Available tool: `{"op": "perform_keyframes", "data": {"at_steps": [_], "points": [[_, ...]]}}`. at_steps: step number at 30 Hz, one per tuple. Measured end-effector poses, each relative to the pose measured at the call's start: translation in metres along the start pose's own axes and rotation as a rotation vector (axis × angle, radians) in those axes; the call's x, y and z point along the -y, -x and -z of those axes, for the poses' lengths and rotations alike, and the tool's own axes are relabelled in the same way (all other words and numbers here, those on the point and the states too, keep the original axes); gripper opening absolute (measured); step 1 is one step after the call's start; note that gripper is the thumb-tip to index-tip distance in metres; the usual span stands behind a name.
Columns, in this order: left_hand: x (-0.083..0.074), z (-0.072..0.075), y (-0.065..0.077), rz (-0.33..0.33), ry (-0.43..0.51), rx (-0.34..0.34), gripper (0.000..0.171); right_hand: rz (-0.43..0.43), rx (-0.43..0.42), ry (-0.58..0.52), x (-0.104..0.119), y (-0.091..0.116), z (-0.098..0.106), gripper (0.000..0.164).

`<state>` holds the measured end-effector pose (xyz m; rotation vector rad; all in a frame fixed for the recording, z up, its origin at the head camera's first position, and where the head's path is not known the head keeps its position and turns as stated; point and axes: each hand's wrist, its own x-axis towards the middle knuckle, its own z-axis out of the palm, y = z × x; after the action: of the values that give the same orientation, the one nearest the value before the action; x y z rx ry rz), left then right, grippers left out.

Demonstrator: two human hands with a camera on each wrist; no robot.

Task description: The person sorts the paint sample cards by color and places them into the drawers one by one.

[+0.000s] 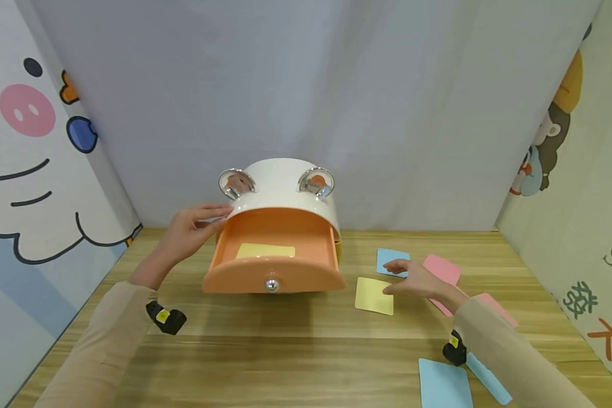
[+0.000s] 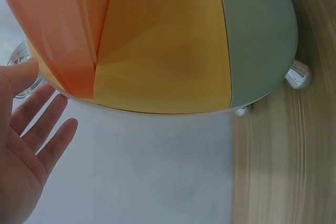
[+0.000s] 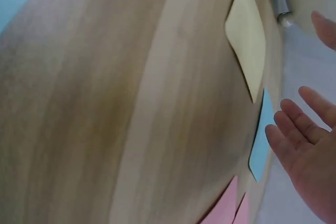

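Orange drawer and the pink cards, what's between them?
A yellow card, a blue card and the right hand, as the head view shows.

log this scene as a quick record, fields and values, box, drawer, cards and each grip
box: white top, on a wooden table
drawer: orange, pulled out, silver knob in front
in drawer: one yellow card
below it: yellow front and green front
left grip: at the box's left edge, contact hard to confirm
right grip: near the loose yellow card and back blue card, holding nothing
pink cards: right of these, partly hidden by the right arm
front blue cards: two
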<state>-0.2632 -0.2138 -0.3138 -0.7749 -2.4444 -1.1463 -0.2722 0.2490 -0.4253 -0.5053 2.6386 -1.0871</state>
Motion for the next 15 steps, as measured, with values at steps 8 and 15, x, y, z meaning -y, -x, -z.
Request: {"op": "perform_keyframes", "data": {"at_steps": [8,15], "points": [[0.000,0.000,0.000,0.009,-0.007,-0.002,0.027,0.003,-0.007,0.034,-0.007,-0.002,-0.021,0.076],[0.000,0.000,0.000,0.008,0.001,0.000,0.027,0.097,-0.037,0.231,-0.007,-0.003,-0.027,0.082]]}}
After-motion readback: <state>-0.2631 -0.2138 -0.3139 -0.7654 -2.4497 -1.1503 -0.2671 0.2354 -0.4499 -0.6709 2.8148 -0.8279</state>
